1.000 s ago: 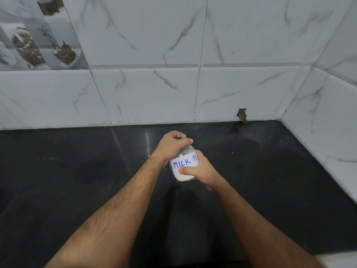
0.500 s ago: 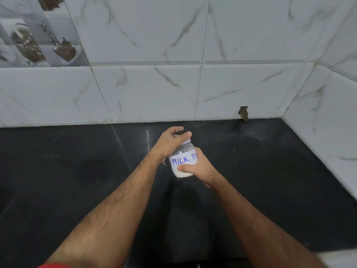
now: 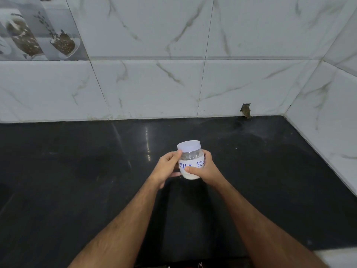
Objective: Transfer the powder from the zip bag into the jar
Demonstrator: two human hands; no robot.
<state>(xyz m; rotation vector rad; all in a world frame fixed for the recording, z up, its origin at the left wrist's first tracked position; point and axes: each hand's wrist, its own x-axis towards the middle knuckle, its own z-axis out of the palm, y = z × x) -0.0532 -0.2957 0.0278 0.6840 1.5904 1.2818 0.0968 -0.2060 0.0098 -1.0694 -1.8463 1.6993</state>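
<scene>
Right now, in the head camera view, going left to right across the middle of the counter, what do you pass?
Bare black counter → left hand → jar with its white lid → right hand → white tiled side wall.

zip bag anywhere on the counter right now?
No. The black counter shows only the lidded jar, held between the left hand and the right hand.

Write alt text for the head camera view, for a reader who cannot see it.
Two bare hands hold a small clear jar over a black countertop: left hand and right hand grip its sides. The jar has a white lid, a handwritten label and white powder at the bottom. White marbled wall tiles stand behind.
</scene>
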